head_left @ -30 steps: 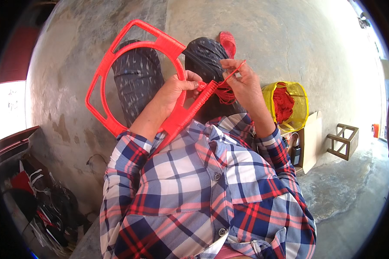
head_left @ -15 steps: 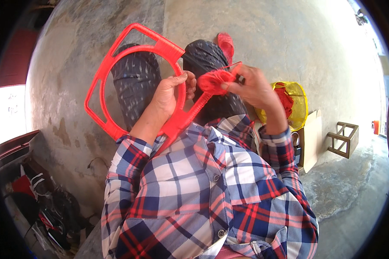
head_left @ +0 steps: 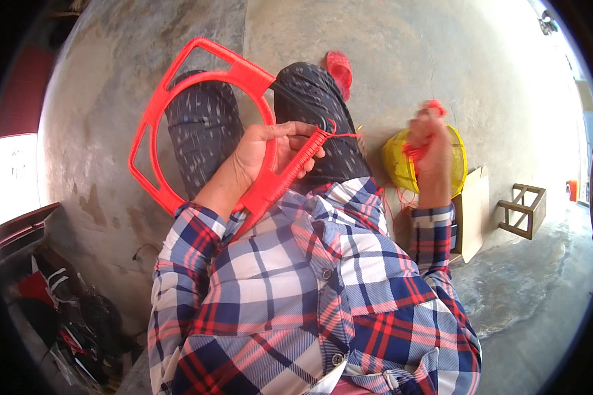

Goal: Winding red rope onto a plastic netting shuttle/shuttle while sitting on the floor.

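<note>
Across my lap lies a flat red frame (head_left: 254, 78), a ring inside straight-sided bars, its surface wound with red cord. My left hand (head_left: 260, 148) grips it, the forearm passing behind or through the ring, with thumb and fingers closed near the tip of a ribbed, cord-wound bar (head_left: 302, 160). A dark, bare strand runs from that tip to the frame's upper corner. Out to the right, my right hand (head_left: 433, 155), smeared by motion, is closed around a bundle of red cord (head_left: 413, 153). A thin red cord (head_left: 349, 135) stretches between the bar tip and that hand.
Behind my right hand stands a yellow basket (head_left: 461, 161); loose red strands hang beside it. Close by are a cardboard piece (head_left: 474, 214) and a small wooden stool (head_left: 530, 210). A red slipper (head_left: 340, 71) is beyond my knee. Dark clutter (head_left: 92, 313) fills the lower left.
My right hand has swung right, away from the bar tip, carrying the cord bundle and drawing the strand out. My left fingers have shifted from the ring's side to the bar's tip.
</note>
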{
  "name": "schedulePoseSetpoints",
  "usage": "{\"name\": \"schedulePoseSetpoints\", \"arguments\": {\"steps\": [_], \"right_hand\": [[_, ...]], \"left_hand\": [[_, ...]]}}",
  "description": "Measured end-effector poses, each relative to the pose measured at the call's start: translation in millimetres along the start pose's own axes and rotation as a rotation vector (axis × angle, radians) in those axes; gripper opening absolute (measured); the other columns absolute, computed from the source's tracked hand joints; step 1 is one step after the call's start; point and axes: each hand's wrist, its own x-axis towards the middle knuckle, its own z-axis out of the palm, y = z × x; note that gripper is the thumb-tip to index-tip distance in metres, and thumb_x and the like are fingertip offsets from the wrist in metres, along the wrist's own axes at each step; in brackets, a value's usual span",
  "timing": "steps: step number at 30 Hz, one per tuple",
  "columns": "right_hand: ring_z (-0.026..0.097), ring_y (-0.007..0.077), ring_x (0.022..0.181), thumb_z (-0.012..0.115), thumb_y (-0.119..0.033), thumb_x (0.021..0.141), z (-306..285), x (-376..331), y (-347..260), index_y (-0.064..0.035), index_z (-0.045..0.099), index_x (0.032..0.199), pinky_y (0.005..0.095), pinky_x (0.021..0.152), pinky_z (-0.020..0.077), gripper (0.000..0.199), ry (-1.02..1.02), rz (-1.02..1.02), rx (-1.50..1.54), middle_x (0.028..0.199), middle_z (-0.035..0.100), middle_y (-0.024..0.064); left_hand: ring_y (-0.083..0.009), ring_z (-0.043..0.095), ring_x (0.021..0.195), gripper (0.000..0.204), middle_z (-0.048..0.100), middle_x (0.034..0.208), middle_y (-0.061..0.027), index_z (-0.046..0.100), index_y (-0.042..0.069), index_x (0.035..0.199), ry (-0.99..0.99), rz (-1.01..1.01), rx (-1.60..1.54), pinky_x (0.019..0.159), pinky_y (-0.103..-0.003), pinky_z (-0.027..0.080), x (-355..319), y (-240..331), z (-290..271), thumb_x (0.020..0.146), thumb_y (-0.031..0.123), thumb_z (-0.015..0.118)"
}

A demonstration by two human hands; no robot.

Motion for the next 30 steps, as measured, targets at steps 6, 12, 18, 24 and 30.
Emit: {"name": "schedulePoseSetpoints", "arguments": {"steps": [6,12,18,24,30], "right_hand": [[0.034,0.0006,0.052,0.059,-0.018,0.094,93.8,-27.7,47.5,-0.0074,0.062,0.111,0.0188,0.046,0.0256,0.02,-0.204,0.432,-0.468,0.063,0.041,-0.0109],[0.033,0.0026,0.052,0.062,-0.017,0.092,74.6,-17.7,38.7,-0.0116,0.057,0.08,0.0215,0.046,0.0234,0.013,-0.134,0.317,-0.411,0.062,0.041,-0.0085],[0.033,0.0026,0.052,0.061,-0.017,0.091,62.2,-41.3,46.6,-0.0117,0.057,0.076,0.0217,0.047,0.0228,0.016,-0.143,0.381,-0.447,0.062,0.041,-0.0086],[0.044,0.0024,0.055,0.062,-0.029,0.093,71.0,-23.4,44.1,-0.0069,0.067,0.102,0.0191,0.048,0.0317,0.025,0.04,0.239,-0.671,0.066,0.052,-0.006],[0.043,0.0033,0.049,0.06,-0.026,0.094,126.8,-19.5,57.0,-0.0072,0.064,0.09,0.0214,0.043,0.0314,0.02,-0.143,0.367,-0.642,0.061,0.053,-0.0039]], "left_hand": [[-0.0353,0.061,0.083,0.055,0.058,0.107,-0.0293,0.047,-0.001,0.129,-0.009,0.005,-0.021,0.071,-0.044,0.051,3.4,-2.8,-3.8,0.087,0.033,0.056],[-0.0331,0.056,0.079,0.058,0.054,0.105,-0.0282,0.048,0.007,0.13,-0.099,0.06,-0.022,0.069,-0.043,0.047,2.7,-4.2,1.4,0.083,0.039,0.06],[-0.0337,0.057,0.077,0.053,0.056,0.102,-0.0275,0.05,0.006,0.122,-0.145,0.08,-0.008,0.069,-0.042,0.048,-0.1,-2.5,3.7,0.083,0.039,0.059],[-0.0359,0.065,0.076,0.042,0.063,0.097,-0.0245,0.057,0.0,0.104,0.167,0.101,0.16,0.068,-0.043,0.054,-3.0,10.0,4.0,0.093,0.04,0.047],[-0.0263,0.06,0.056,0.044,0.06,0.072,-0.0111,0.055,0.004,0.076,0.425,0.266,0.223,0.05,-0.034,0.052,1.0,3.9,-2.2,0.099,0.039,0.043]]}}
